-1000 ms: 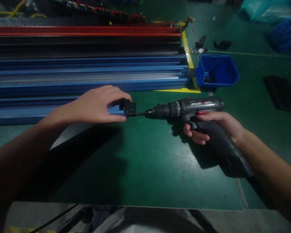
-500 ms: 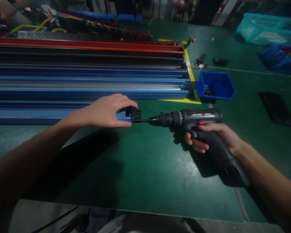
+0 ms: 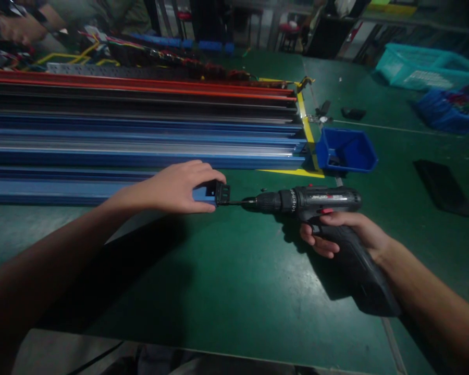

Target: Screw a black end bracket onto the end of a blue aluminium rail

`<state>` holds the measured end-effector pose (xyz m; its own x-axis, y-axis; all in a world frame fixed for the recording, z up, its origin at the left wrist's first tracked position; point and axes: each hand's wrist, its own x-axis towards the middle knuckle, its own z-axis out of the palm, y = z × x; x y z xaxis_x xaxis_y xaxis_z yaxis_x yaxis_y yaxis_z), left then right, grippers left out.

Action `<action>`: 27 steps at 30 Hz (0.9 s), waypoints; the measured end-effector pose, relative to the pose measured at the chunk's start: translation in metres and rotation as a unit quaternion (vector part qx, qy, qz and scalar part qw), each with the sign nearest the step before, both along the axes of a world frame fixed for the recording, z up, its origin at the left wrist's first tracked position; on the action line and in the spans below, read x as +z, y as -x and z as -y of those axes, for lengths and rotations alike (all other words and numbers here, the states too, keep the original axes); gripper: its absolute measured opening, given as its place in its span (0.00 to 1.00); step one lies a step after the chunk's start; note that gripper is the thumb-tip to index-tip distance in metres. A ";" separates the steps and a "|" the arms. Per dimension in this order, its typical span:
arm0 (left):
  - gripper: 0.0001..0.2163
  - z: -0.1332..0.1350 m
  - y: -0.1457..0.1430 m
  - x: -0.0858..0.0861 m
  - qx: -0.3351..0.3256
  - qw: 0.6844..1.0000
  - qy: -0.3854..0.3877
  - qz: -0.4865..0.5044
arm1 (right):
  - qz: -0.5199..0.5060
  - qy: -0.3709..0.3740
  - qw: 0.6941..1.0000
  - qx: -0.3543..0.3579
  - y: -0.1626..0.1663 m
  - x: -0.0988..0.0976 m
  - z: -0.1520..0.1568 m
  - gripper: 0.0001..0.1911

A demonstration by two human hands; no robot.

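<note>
My left hand [image 3: 180, 187] is closed round the right end of a blue metal profile [image 3: 62, 191], thumb in front and fingers behind. A small black end cap [image 3: 223, 194] sits at that end, against the fingertips. In my right hand [image 3: 347, 234] is a black cordless drill [image 3: 328, 199], lying level and pointing left, with the forefinger near the trigger. Its long thin bit [image 3: 237, 202] reaches to the end cap's lower edge. Whether the tip sits in a screw is too small to tell.
Behind lie several blue, black and red profiles [image 3: 140, 138] beside yellow tape [image 3: 308, 130]. A blue bin [image 3: 346, 151] stands right of them. Farther right are a black flat object [image 3: 443, 187], another blue bin [image 3: 449, 112] and a teal basket [image 3: 430, 67]. Another person's hand [image 3: 21, 28] is at upper left.
The whole view has shifted, so things appear slightly lower. Both hands keep their holds, and the drill bit stays at the end cap.
</note>
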<state>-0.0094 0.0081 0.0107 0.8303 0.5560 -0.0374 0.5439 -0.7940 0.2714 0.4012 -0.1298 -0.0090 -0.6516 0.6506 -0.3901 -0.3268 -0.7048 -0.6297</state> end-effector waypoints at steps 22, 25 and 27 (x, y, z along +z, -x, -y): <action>0.28 0.002 -0.001 0.001 0.011 1.000 0.014 -0.009 | 0.054 -0.017 0.998 -0.004 -0.001 -0.001 0.004 0.15; 0.28 0.002 -0.001 0.002 0.016 1.000 0.017 -0.015 | 0.061 -0.022 0.998 -0.004 -0.001 -0.002 0.004 0.15; 0.28 0.003 -0.001 0.002 0.015 1.000 0.017 -0.014 | 0.062 -0.024 0.998 -0.003 -0.001 -0.002 0.004 0.15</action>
